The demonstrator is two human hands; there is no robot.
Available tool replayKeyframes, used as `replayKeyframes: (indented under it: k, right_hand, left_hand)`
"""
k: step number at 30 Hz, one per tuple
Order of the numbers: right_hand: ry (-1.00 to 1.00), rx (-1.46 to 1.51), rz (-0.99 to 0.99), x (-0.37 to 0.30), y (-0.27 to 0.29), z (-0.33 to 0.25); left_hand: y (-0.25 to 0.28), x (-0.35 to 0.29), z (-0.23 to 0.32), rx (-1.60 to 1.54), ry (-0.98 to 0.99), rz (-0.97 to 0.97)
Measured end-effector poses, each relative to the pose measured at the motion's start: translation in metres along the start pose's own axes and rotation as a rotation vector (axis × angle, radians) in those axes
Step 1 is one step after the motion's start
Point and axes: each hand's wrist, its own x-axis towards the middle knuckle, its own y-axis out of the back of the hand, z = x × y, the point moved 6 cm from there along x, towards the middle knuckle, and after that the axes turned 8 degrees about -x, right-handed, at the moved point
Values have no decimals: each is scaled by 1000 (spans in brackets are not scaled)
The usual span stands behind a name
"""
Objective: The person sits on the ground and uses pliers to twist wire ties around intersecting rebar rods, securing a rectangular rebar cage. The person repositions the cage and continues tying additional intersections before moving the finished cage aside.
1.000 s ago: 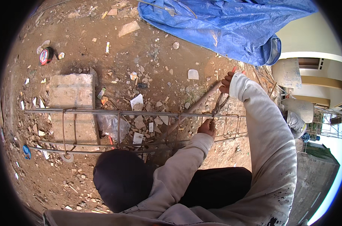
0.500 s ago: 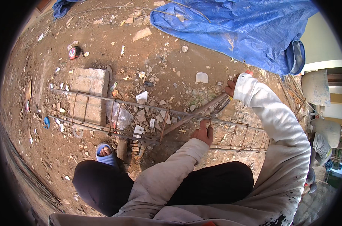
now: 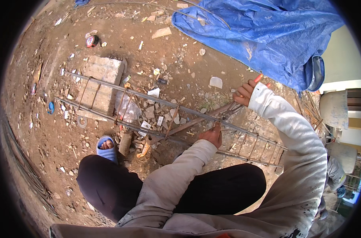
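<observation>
A long rebar cage (image 3: 156,97), steel bars tied with thin square stirrups, lies crosswise in front of me. My left hand (image 3: 212,136) is closed at its middle, thumb against the far bar; the curled fingers partly hide the steel there. A thin wire (image 3: 228,130) sticks out beside those fingers. Beyond the cage, my right hand (image 3: 244,94) grips pincers (image 3: 237,108) with red handles. Their jaws reach down to the far bar, close to my left thumb; whether they bite on wire is too small to tell. A slanting wooden strip (image 3: 192,123) passes under the cage.
A concrete block (image 3: 103,75) sits under the cage's left end. A blue tarp (image 3: 260,35) spreads at the far right. Rubble and a clear plastic bag (image 3: 128,108) litter the dirt. A tape measure (image 3: 92,41) lies far left, rebar lengths (image 3: 23,164) at the left edge.
The view has shifted and turned slightly, so the cage slants more. My right hand has come a little lower and left, showing more of the red handles. My left hand stays at the bar.
</observation>
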Motion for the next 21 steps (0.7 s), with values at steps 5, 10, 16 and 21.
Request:
replayKeyframes:
  k: [5, 10, 16, 21]
  right_hand:
    - [-138, 264, -288, -14, -56, -15]
    - [-362, 345, -142, -31, -80, -38]
    - [-428, 223, 27, -36, -63, -29]
    - [-305, 81, 18, -34, -31, -13]
  left_hand:
    - [1, 2, -3, -51, 43, -25]
    - [4, -1, -4, -57, 44, 54]
    - [5, 1, -3, -79, 53, 10]
    - [8, 1, -1, -173, 30, 19]
